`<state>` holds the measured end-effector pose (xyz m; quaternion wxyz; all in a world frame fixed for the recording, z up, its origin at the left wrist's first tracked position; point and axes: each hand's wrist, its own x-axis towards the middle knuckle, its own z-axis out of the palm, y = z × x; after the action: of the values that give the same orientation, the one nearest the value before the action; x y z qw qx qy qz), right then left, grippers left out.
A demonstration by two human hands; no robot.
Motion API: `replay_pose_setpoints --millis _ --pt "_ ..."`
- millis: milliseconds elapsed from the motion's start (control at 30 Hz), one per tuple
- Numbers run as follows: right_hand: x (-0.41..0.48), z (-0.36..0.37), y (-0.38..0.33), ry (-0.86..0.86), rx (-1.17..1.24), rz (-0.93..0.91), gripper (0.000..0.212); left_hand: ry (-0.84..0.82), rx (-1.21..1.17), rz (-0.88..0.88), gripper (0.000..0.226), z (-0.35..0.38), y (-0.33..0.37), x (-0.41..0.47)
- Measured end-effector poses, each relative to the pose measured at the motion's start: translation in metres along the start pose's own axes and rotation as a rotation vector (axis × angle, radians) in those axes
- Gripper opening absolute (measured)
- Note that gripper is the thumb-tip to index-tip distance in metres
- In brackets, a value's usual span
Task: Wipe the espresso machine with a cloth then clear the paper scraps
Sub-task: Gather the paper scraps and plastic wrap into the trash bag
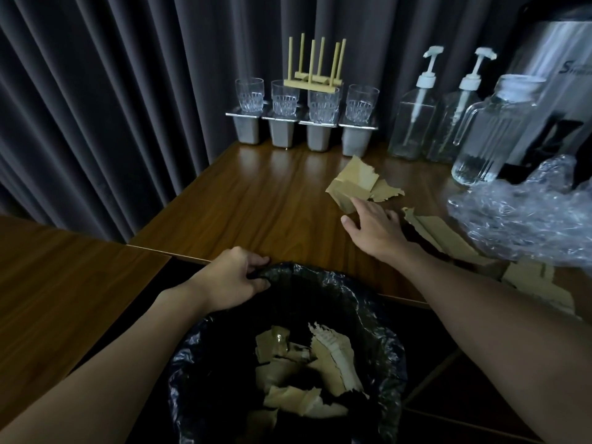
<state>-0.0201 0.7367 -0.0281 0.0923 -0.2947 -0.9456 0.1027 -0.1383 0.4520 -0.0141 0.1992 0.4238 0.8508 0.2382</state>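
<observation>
Reaching: R hand (pixel 373 225), fingers spread, touching paper scraps (pixel 350 187)
Gripping: L hand (pixel 230 278), fingers clamped on bin liner (pixel 362 299)
Nearby: bubble wrap (pixel 519 213), glass jug (pixel 493 133)
Desk (pixel 256 200): wood; grey curtain (pixel 112 107) behind

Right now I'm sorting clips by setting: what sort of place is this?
Probably a café or drinks counter: pump bottles, a row of glasses, and a steel machine at the right.

There are four glasses (pixel 249 94), four metal tubs (pixel 246 133), two pump bottles (pixel 413 126), one glass jug (pixel 493 136), one wooden rack (pixel 312 82), one bubble-wrap sheet (pixel 525 216), one lined bin (pixel 379 328) and two hands (pixel 234 278).
</observation>
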Motion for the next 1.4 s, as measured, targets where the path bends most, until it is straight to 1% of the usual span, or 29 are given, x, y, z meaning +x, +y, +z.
replay_pose_setpoints --millis 100,233,300,367,400,433,533,567,667,733,800,867,900,1033,1100,1167,1200,1333,1400 --pt "-0.007 -0.001 -0.002 0.048 0.029 -0.107 0.052 -0.002 0.011 0.005 0.061 0.0 0.001 -0.001" --pt "-0.018 0.0 -0.002 0.222 0.059 -0.248 0.042 -0.003 0.006 0.006 0.061 -0.001 0.004 -0.001" --pt "-0.018 0.001 -0.003 0.21 0.091 -0.229 0.042 -0.001 0.015 0.004 0.06 -0.001 0.005 -0.002" --pt "-0.018 0.001 -0.002 0.099 0.105 -0.199 0.042 -0.002 0.017 0.0 0.061 -0.001 0.005 -0.002" --pt "-0.018 0.001 -0.003 0.074 0.105 -0.2 0.041 0.001 0.018 0.001 0.061 -0.001 0.005 -0.002" --pt "-0.019 0.001 -0.004 0.088 0.114 -0.205 0.04 0.003 0.015 0.0 0.061 0.0 0.005 -0.002" --pt "-0.021 0.001 -0.003 0.224 0.145 -0.184 0.034 0.004 0.015 0.001 0.061 0.0 0.005 -0.002" --pt "-0.021 0.001 -0.003 0.229 0.141 -0.155 0.037 0.003 0.014 0.0 0.061 0.0 0.005 -0.002" --pt "-0.02 0.0 -0.005 0.146 0.148 -0.038 0.064 -0.002 -0.002 -0.004 0.062 0.001 0.003 -0.002" --pt "-0.021 0.0 -0.007 0.128 0.184 -0.004 0.072 -0.004 -0.017 -0.007 0.063 0.002 0.002 -0.002" --pt "-0.023 -0.002 -0.006 0.122 0.285 0.026 0.076 -0.013 -0.023 -0.009 0.064 0.003 0.002 -0.003" --pt "-0.025 -0.006 -0.007 0.13 0.475 0.063 0.077 -0.019 -0.028 -0.012 0.064 0.002 0.002 -0.004" --pt "-0.026 -0.008 -0.007 0.147 0.551 0.08 0.073 -0.02 -0.027 -0.01 0.064 0.002 0.003 -0.005" --pt "-0.035 -0.023 -0.016 0.24 0.739 0.126 0.047 -0.017 -0.03 -0.005 0.065 0.003 0.004 -0.008" --pt "-0.045 -0.033 -0.025 0.257 0.842 0.109 0.035 -0.015 -0.029 -0.003 0.065 0.003 0.004 -0.009" --pt "-0.06 -0.046 -0.036 0.224 0.918 0.065 0.024 -0.014 -0.03 -0.007 0.065 0.004 0.004 -0.011" --pt "-0.07 -0.052 -0.042 0.181 0.962 0.036 0.022 -0.014 -0.031 -0.007 0.065 0.004 0.005 -0.011" --pt "-0.105 -0.066 -0.059 -0.014 1.096 -0.111 0.025 0.008 -0.021 -0.01 0.064 0.006 0.007 -0.014" --pt "-0.116 -0.066 -0.064 -0.118 1.093 -0.174 0.025 0.019 -0.02 -0.012 0.063 0.006 0.007 -0.014"
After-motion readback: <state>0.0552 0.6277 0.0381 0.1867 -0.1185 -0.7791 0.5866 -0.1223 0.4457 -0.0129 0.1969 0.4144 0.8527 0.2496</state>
